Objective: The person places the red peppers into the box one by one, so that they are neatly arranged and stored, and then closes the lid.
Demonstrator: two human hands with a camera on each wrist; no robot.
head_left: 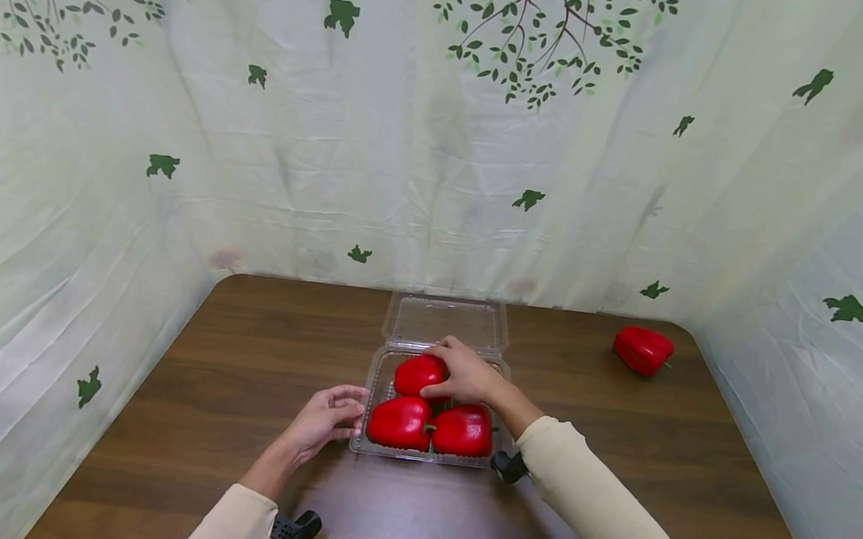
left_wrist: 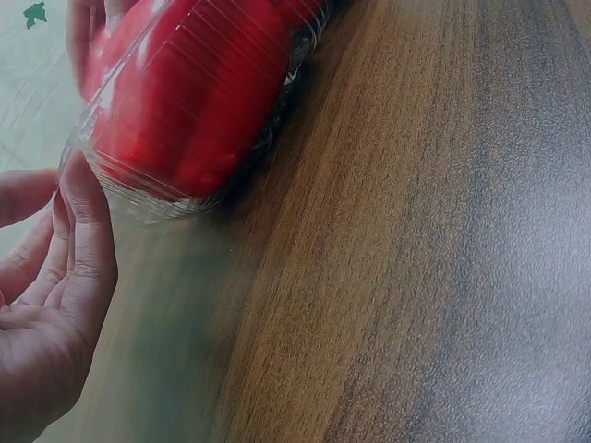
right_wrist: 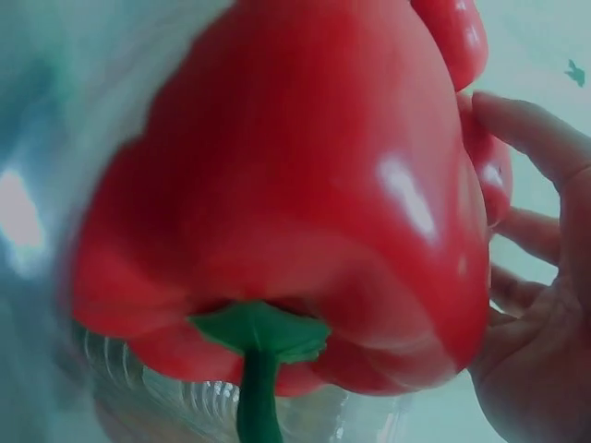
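A clear plastic clamshell container [head_left: 420,458] lies on the table with its lid [head_left: 446,324] folded back. Inside are two red bell peppers side by side in front, the left pepper [head_left: 398,422] and the right pepper [head_left: 463,432]. Behind them sits a rear red bell pepper [head_left: 416,374], which my right hand [head_left: 469,376] grips between thumb and fingers. My left hand [head_left: 324,421] pinches the container's left rim between thumb and fingertips. In the right wrist view, the front right pepper with its green stem [right_wrist: 263,369] fills most of the picture and partly covers the right hand.
Another red bell pepper [head_left: 643,350] lies near the back right corner of the brown wooden table [head_left: 263,350]. A pale curtain [head_left: 443,196] with leaf prints hangs behind and on both sides. Black wrist straps show at both sleeves.
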